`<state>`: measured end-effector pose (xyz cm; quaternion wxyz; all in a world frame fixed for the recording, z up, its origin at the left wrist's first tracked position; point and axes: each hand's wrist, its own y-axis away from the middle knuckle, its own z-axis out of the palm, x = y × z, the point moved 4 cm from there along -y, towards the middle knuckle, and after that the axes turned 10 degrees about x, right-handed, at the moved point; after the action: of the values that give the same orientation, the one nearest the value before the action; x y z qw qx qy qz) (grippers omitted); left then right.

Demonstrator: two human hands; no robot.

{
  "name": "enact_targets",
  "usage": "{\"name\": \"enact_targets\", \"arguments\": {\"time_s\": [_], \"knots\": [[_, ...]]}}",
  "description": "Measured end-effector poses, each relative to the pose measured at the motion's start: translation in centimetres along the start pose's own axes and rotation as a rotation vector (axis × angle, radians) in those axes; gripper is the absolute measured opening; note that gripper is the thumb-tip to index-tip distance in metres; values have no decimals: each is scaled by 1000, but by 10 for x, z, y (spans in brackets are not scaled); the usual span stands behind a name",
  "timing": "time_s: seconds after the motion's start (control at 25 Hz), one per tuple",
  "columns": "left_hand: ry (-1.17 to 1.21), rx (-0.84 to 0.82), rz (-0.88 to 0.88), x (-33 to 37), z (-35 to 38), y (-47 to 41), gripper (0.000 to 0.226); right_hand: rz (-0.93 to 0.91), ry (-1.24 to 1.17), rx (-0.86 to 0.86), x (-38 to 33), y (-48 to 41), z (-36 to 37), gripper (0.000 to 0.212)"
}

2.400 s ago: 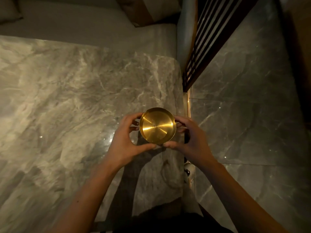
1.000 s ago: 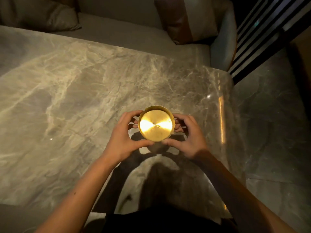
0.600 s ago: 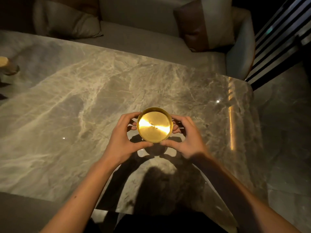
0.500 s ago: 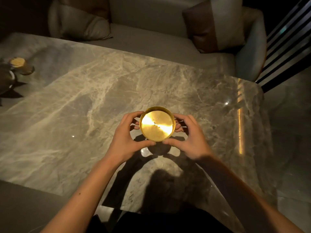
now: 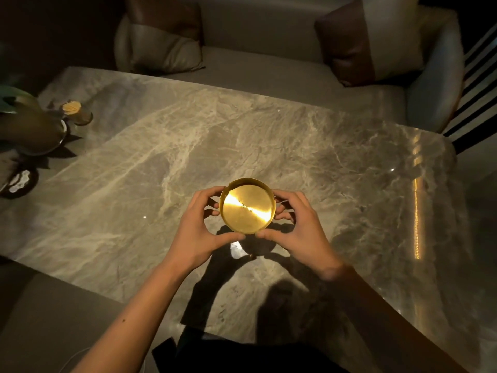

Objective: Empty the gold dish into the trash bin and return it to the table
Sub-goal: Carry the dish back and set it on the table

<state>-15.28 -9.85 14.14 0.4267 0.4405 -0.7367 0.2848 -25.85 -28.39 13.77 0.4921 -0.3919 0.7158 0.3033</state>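
You hold the round, shallow gold metal dish [image 5: 247, 206] just above the grey veined marble table [image 5: 161, 157], your left hand [image 5: 197, 230] curled on its rim at 9 o'clock, your right hand [image 5: 298, 230] at 3. Only fingertips pinch it, so the polished metal could slip and clatter down. Slide it toward 10 o'clock and you risk the glass toothpick jar [image 5: 76, 113]

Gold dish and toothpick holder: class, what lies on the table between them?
Head view: only bare marble table lies between the gold dish and the toothpick holder.
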Motion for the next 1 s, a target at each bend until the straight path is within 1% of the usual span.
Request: {"name": "enact_targets", "arguments": {"time_s": [0.28, 0.4, 0.52, 0.6, 0.76, 1.0], "knots": [[40, -20, 14, -46, -67, -33, 91, 21, 18, 20, -25, -24, 79, 77], [66, -53, 33, -77, -108, -61, 88, 46, 43, 65, -41, -41, 130, 78], [57, -121, 58, -111, -161, -92, 90, 47, 81, 145, -64, -54, 193, 77], [37, -128, 75, -128, -196, -105, 91, 57, 72, 154, -82, -58, 231, 77], [109, -86, -1, -156, -255, -109, 88, 36, 98, 132, -115, -67, 288, 78], [107, -36, -15, -179, -287, -101, 88, 5, 125, 48, -127, -71, 323, 80]]}}
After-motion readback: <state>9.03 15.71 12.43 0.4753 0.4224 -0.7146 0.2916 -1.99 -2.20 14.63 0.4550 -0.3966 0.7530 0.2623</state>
